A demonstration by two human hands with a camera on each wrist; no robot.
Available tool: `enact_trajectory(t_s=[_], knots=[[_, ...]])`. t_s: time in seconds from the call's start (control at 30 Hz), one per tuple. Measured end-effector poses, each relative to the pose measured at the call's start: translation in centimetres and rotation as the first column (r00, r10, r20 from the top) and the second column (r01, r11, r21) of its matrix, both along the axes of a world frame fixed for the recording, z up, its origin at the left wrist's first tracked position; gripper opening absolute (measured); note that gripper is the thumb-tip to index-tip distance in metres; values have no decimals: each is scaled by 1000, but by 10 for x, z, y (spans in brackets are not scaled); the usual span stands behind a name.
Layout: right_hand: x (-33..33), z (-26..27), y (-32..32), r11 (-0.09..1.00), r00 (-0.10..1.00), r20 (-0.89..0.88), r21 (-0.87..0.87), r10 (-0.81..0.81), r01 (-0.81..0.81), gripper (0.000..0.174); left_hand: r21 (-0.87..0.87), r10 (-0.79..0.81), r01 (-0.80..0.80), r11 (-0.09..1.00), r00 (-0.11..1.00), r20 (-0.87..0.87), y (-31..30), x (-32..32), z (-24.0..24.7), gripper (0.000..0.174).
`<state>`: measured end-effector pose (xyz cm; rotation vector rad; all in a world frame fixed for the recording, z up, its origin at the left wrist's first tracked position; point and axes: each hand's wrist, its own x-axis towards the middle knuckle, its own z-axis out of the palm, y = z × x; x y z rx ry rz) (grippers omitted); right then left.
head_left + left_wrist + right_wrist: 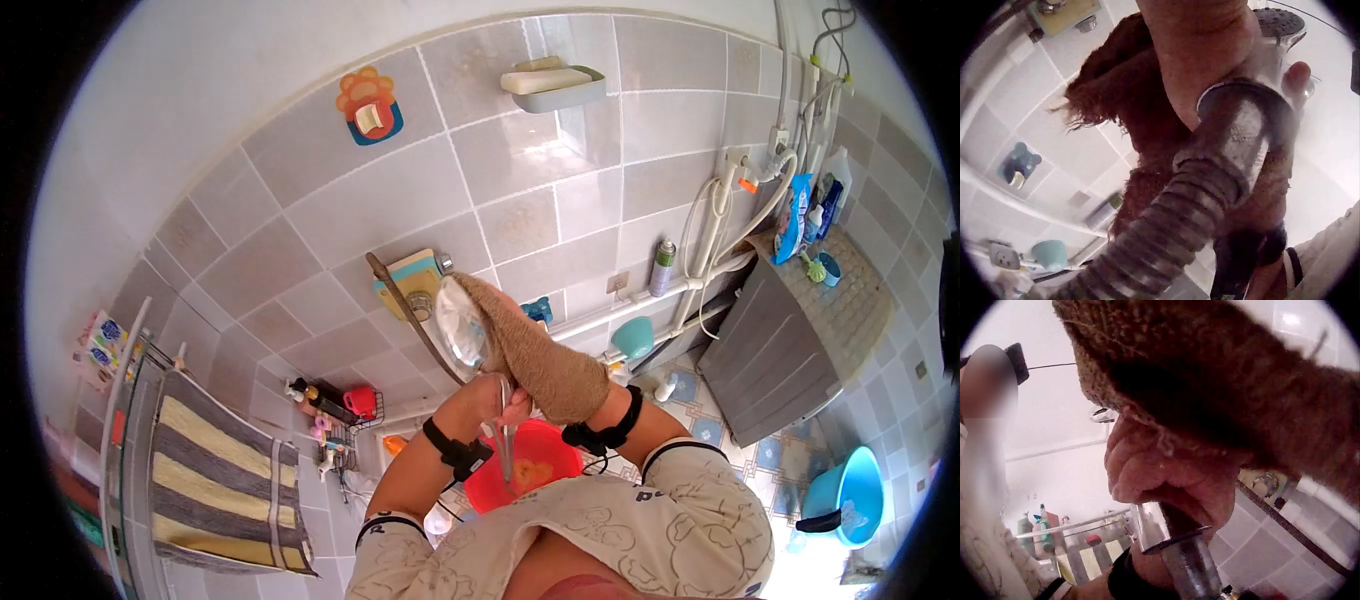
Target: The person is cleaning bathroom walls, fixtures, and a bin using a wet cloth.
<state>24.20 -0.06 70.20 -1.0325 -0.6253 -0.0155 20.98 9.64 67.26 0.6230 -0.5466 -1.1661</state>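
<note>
My left hand (497, 402) grips a chrome shower head by its handle, fingers curled round it. In the left wrist view, the shower head's grey nozzle face (1280, 24) shows past the hand, and a ribbed hose (1147, 234) runs down from the handle. A brown towel cloth (540, 355) covers my right hand and lower forearm, hiding how the fingers lie; I cannot tell whether they hold it. This cloth, frayed at one edge, is close beside the left hand and shower head. Below both hands stands a red basin (548, 450) on the floor.
A wall tap (420, 305) is at the back, with a soap dish (560, 95) higher up. On the left hangs a striped towel (225, 480). At right are a grey cabinet (790, 330) carrying bottles, a blue bucket (850, 490) and white pipes (600, 325).
</note>
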Motion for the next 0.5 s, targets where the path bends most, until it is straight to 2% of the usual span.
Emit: enact_trajectory(t_s=[0.03,0.07,0.1,0.13,0.17,0.2,0.23,0.27,0.3,0.33,0.37,0.4,0.43,0.47,0.5], knots=[[2,-3,1,1000,1000,3,19,-17,17,38,-1,0,0,1000,1000,0,1,0,-5,35],[3,-6,-1,998,1000,-2,71,-3,3,40,267,275,-324,908,939,204,3,-2,-8,33],[-1,-5,-8,866,896,-270,456,352,-202,44,340,360,-507,792,838,409,2,-1,-5,34],[-17,5,-20,969,957,-231,211,175,-127,46,403,367,-674,619,702,611,1,0,-2,37],[-10,-9,-16,969,954,-239,209,179,-129,46,439,309,-797,416,578,756,0,2,1,42],[2,-35,-9,987,969,-223,143,109,-78,49,409,626,-848,337,526,575,-11,4,12,48],[3,-41,-4,997,978,-203,78,38,-23,55,408,860,-880,242,389,330,-18,4,17,54],[2,-47,-5,999,964,-263,36,-29,40,54,410,859,-878,245,392,328,-19,10,9,54],[-3,-43,-7,995,942,-322,-9,-93,96,53,332,834,-933,138,290,469,-18,19,-4,57],[-13,-30,-15,995,972,-213,-43,-101,94,52,233,785,-972,39,174,594,-19,23,-8,61],[-21,-18,-21,994,982,-158,-62,-104,95,51,232,786,-972,42,175,593,-20,23,-11,61],[-29,-6,-27,992,989,-103,-78,-106,98,51,264,777,-962,74,222,589,-21,18,-10,62],[-33,5,-33,1000,969,-247,-2,-28,29,49,298,766,-949,107,270,584,-23,12,-6,62],[-33,11,-37,996,924,-378,84,59,-29,47,402,716,-895,192,408,566,-18,4,3,54],[-23,4,-39,996,924,-378,85,54,-24,47,402,714,-894,197,412,567,-22,-4,12,54]])
